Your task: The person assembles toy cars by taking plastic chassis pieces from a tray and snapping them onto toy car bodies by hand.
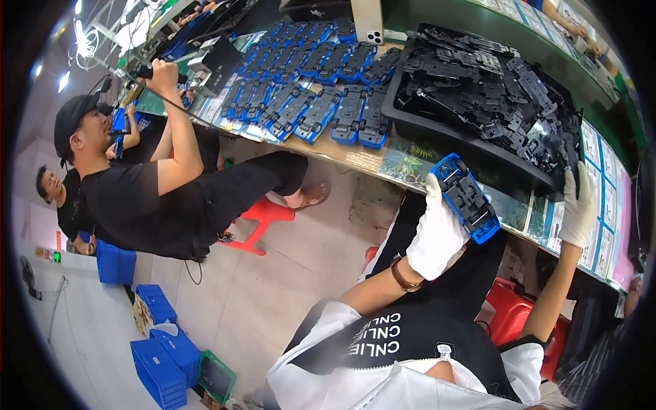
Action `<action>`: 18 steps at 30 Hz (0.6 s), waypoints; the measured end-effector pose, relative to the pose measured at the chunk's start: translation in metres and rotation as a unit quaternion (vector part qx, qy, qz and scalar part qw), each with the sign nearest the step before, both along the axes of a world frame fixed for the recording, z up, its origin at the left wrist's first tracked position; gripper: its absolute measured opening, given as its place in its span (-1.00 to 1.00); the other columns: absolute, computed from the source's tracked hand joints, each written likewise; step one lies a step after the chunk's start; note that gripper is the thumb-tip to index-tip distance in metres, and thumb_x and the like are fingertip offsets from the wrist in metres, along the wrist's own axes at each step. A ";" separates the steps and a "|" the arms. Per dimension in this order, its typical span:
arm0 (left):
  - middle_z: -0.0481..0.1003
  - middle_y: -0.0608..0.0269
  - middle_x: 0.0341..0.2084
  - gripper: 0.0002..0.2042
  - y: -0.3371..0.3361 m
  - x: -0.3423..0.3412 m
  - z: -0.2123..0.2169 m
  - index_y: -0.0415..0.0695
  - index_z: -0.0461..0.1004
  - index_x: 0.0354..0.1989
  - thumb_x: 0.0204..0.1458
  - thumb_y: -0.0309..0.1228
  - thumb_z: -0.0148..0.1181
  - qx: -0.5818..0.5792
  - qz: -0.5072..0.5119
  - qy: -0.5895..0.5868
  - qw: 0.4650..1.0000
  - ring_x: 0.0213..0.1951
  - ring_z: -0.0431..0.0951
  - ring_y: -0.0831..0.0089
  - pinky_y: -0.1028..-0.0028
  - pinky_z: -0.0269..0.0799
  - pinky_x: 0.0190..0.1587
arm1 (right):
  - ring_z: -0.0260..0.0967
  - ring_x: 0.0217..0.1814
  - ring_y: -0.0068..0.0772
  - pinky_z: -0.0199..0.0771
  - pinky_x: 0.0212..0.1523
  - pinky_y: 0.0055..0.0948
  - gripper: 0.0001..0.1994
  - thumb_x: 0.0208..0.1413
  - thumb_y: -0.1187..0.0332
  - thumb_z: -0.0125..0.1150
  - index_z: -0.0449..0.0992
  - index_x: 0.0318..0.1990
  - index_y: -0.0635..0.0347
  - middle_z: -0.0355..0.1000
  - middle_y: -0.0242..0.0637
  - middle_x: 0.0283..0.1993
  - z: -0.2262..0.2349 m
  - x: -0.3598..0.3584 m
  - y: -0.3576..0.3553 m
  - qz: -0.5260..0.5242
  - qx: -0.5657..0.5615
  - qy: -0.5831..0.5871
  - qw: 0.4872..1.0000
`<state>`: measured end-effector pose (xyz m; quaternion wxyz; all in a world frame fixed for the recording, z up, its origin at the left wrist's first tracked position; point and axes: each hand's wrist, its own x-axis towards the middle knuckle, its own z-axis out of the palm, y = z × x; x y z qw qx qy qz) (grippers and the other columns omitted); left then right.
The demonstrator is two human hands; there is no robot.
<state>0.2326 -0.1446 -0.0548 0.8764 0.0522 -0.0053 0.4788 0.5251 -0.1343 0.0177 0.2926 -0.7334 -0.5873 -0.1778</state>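
Observation:
My left hand [437,236], in a white glove, grips a blue toy car [467,198] over the table's front edge. The car's black underside faces up, with blue bodywork showing around its rim. At the right end of a large black tray [465,133], my right hand [579,208], also gloved, has its fingers stretched out and apart. Its fingertips are at black plastic parts [572,147] by the tray's corner; whether they touch one I cannot make out. Loose black chassis parts [478,82] are heaped in the tray.
Rows of blue toy cars [301,109], undersides up, cover the table left of the tray. A phone [373,36] stands behind them. On the left a person in black [137,205] sits on a red stool [256,222]. Blue crates [160,365] line the floor at lower left.

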 end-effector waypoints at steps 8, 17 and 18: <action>0.53 0.08 -0.02 -0.40 -0.003 0.014 -0.025 -0.29 0.05 0.38 0.27 -0.20 -0.03 0.072 0.217 0.413 0.882 -0.08 0.60 0.29 0.29 0.24 0.30 | 0.44 0.11 -0.26 0.34 0.19 -0.34 -0.66 0.10 0.62 0.19 0.51 0.08 0.36 0.50 -0.12 0.07 0.013 -0.065 -0.051 0.096 0.122 0.151 0.976; 0.35 0.07 0.18 -0.26 -0.002 0.009 -0.032 -0.21 -0.10 0.41 0.24 0.01 -0.02 0.434 0.335 0.799 0.246 0.15 0.42 0.20 0.21 0.24 0.25 | 0.50 0.01 -0.04 0.48 0.03 -0.31 -0.57 0.01 0.29 0.39 0.54 0.04 0.23 0.49 -0.01 0.04 -0.007 -0.122 -0.074 0.186 0.056 0.119 0.974; 0.36 0.05 0.17 -0.25 -0.001 0.010 -0.030 -0.23 -0.12 0.41 0.23 0.00 0.00 0.444 0.336 0.795 0.238 0.13 0.44 0.19 0.22 0.27 0.23 | 0.50 0.01 -0.02 0.49 0.02 -0.31 -0.56 -0.01 0.29 0.40 0.55 0.04 0.23 0.49 0.00 0.04 -0.006 -0.125 -0.075 0.192 0.037 0.107 0.975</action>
